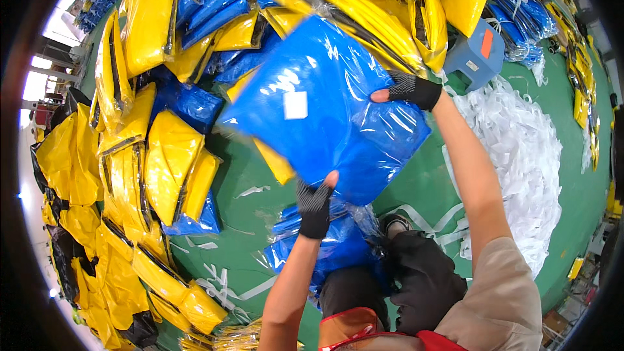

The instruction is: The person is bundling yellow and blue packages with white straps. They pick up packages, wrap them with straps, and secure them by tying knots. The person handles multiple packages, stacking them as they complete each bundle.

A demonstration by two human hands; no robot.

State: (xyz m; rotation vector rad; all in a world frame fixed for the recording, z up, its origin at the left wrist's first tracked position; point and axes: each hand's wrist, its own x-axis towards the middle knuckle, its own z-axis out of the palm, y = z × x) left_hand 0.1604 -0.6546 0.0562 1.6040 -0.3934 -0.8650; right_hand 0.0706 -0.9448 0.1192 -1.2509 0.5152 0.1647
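Observation:
A flat blue package in clear plastic wrap (325,136), with a small white label, is held up tilted in front of me. On its near edge my left hand (314,205), in a dark dotted fingerless glove, is closed with the thumb on top. My right hand (416,90), gloved alike, grips the far right edge, thumb also on the upper face; the other fingers of both hands are partly hidden. Below the package, close to my feet, lies a pile of more blue wrapped packages (325,244).
Heaps of yellow wrapped packages (172,162) cover the left and far side, some blue among them. A large mound of white strips (510,162) lies on the green floor (240,198) at right. Beyond it stands a blue-grey plastic stool (476,57). Loose white strips (224,286) lie at lower left.

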